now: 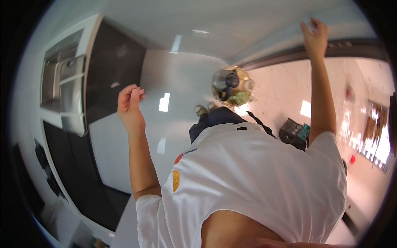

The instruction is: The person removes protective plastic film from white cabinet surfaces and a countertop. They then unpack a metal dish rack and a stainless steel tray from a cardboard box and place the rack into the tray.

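My left hand [131, 105] is raised in the air at the left, its fingers loosely curled and a little apart, with nothing visible in it. It is nearest to a dark cabinet front [109, 70] below the sink counter. Farther up at the right, my right hand [316, 39] is stretched out beside a dark door frame [285, 56]; thumb and fingers stand apart and hold nothing visible. On the floor in front of my feet sits a round, gold-coloured container [244, 74] with dark items and something pale green [240, 98] in it; blur hides their kinds.
A steel sink [51, 84] is set in the white counter [92, 37] at the left, with a dark stovetop [41, 155] farther down. Glossy tiles [165, 74] cover the floor. A dark crate-like object with a teal part [303, 132] stands at the right, past the doorway.
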`<move>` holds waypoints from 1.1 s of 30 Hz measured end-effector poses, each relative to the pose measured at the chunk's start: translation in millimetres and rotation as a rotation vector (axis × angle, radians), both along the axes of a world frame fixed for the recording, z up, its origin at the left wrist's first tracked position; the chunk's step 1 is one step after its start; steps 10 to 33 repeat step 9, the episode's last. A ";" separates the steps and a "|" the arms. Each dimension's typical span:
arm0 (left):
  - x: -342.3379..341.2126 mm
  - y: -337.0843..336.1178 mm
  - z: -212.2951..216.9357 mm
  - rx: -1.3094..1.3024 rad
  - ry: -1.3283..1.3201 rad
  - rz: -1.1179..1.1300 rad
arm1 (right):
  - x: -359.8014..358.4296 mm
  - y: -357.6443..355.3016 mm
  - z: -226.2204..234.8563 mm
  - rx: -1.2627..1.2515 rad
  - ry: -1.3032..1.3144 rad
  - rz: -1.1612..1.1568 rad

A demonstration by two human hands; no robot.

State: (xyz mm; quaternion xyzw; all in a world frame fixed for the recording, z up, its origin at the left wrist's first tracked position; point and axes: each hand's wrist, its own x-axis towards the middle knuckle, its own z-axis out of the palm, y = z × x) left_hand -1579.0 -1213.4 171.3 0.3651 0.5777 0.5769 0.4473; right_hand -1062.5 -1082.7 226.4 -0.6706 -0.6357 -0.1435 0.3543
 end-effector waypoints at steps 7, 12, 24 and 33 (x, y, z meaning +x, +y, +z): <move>161.6 -14.0 127.4 0.562 0.434 -0.650 | 36.4 -39.4 -7.2 -0.334 0.362 0.200; 197.6 -35.5 146.1 0.606 0.393 -0.668 | 57.8 -75.8 -22.5 -0.455 0.459 0.291; 197.6 -35.5 146.1 0.606 0.393 -0.668 | 57.8 -75.8 -22.5 -0.455 0.459 0.291; 197.6 -35.5 146.1 0.606 0.393 -0.668 | 57.8 -75.8 -22.5 -0.455 0.459 0.291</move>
